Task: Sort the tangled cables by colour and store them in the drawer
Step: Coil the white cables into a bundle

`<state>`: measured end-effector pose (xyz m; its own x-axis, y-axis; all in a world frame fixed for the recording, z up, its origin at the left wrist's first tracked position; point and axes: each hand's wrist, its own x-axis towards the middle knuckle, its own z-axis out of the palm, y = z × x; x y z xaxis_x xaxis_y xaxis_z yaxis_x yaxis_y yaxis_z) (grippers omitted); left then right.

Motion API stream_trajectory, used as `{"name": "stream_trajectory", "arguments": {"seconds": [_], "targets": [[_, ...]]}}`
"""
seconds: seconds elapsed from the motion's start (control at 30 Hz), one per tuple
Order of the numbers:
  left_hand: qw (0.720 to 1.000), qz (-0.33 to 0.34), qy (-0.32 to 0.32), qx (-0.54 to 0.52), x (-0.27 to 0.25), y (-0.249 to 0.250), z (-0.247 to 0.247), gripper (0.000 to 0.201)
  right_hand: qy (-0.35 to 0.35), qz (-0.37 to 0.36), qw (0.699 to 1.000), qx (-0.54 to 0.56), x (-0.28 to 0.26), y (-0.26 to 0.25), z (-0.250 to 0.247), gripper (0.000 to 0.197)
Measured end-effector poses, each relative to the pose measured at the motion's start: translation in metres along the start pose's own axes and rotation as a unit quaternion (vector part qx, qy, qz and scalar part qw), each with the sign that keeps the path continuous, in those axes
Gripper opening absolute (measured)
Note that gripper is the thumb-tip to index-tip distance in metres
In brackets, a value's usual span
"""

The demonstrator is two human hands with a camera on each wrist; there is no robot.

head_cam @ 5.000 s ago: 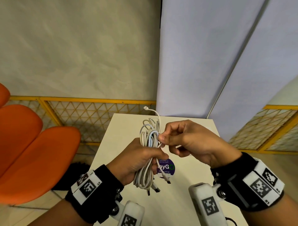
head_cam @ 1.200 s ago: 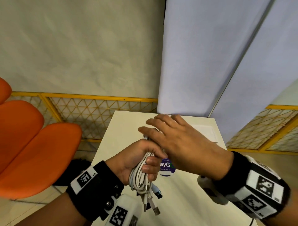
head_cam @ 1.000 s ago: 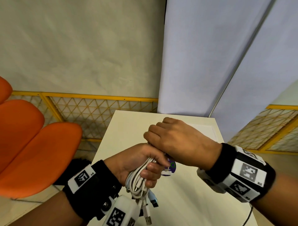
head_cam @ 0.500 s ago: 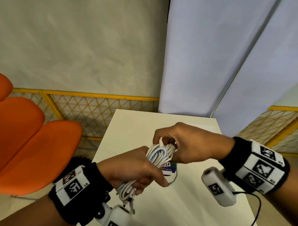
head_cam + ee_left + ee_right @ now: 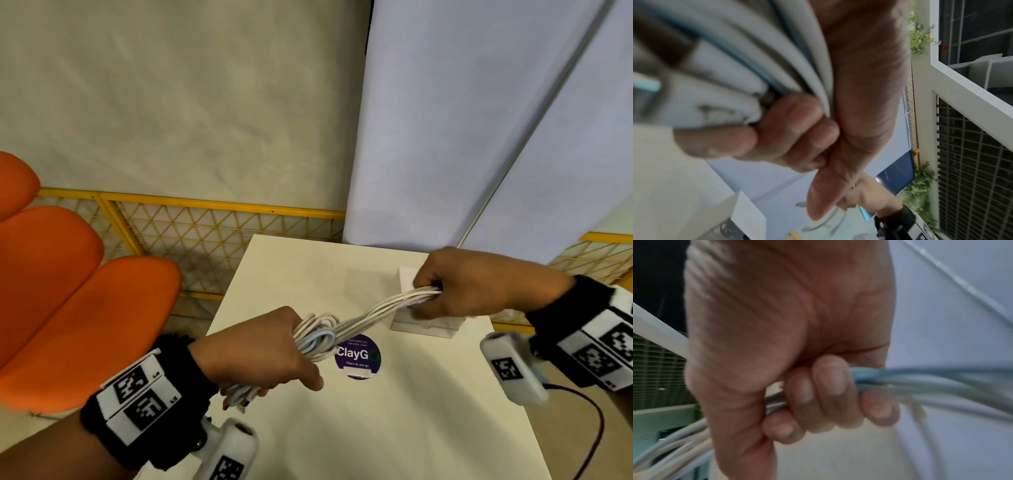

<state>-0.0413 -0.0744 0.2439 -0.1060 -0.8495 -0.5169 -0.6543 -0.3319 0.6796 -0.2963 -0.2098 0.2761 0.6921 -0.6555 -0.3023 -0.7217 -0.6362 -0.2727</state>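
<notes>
A bundle of white cables with one pale blue strand stretches between my two hands above the small white table. My left hand grips the coiled end, and plug ends stick out below its fist. My right hand grips the other end of the strands, pulled out toward the right. In the left wrist view my fingers curl round the white cables. The right wrist view has my fingers wrapped round the blurred cables. No drawer is in view.
A small white box sits on the table under my right hand. A round purple sticker lies mid-table. An orange chair stands to the left, and a yellow mesh fence runs behind. A black wire hangs at the table's right edge.
My right hand has taken hold of the bundle's upper loops and pulled them out to the right, stretching the cables. My left hand has tipped the coil sideways and lower.
</notes>
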Motion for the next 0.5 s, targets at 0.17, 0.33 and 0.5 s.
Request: {"name": "stream_trajectory", "arguments": {"seconds": [0.17, 0.33, 0.5], "targets": [[0.997, -0.031, 0.067, 0.002, 0.000, -0.017, -0.020, 0.042, 0.014, 0.094, 0.995, -0.010, -0.013, 0.053, 0.012, 0.040], [0.997, -0.017, 0.067, 0.046, 0.004, -0.010, -0.022, 0.041, -0.079, 0.060, 0.989, 0.109, -0.014, 0.036, 0.038, 0.081], [0.993, 0.022, 0.050, 0.107, 0.011, 0.015, -0.005, 0.030, -0.019, -0.090, 0.936, 0.340, 0.007, -0.043, 0.060, 0.076]]}}
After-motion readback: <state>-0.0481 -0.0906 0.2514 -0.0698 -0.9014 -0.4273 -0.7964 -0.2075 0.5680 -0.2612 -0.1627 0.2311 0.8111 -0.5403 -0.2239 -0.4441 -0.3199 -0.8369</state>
